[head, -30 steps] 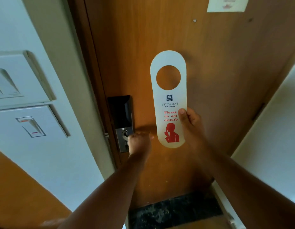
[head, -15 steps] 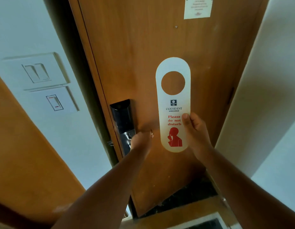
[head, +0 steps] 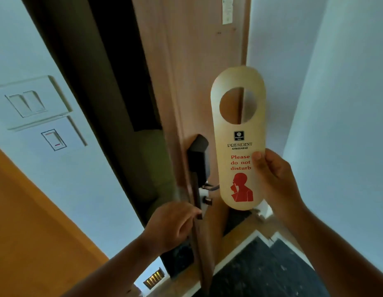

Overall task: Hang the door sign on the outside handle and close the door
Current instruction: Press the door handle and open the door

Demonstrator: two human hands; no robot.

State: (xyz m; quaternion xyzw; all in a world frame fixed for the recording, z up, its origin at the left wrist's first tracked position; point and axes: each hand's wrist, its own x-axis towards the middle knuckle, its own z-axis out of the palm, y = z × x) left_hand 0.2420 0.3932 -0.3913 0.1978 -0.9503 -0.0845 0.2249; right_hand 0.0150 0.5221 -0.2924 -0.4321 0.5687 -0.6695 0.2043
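A cream "Please do not disturb" door sign (head: pixel 237 133) with a round hole near its top is held upright by my right hand (head: pixel 272 174), thumb pinching its right edge. The wooden door (head: pixel 192 61) stands partly open, its inner face angled toward me. My left hand (head: pixel 173 224) is closed around the door's edge just below the black lock body (head: pixel 198 159). A metal inner handle (head: pixel 210 186) pokes out beside the sign's lower left. The outside handle is hidden behind the door.
A dark gap (head: pixel 122 82) shows between door and frame. Wall switch plates (head: pixel 32 103) sit on the left wall. A white wall (head: pixel 336 103) stands close on the right. Dark speckled floor (head: pixel 261 271) lies below.
The door has swung open toward me, exposing a dark gap at its left. My left hand has shifted from the handle to the door's edge. The sign stays upright in my right hand.
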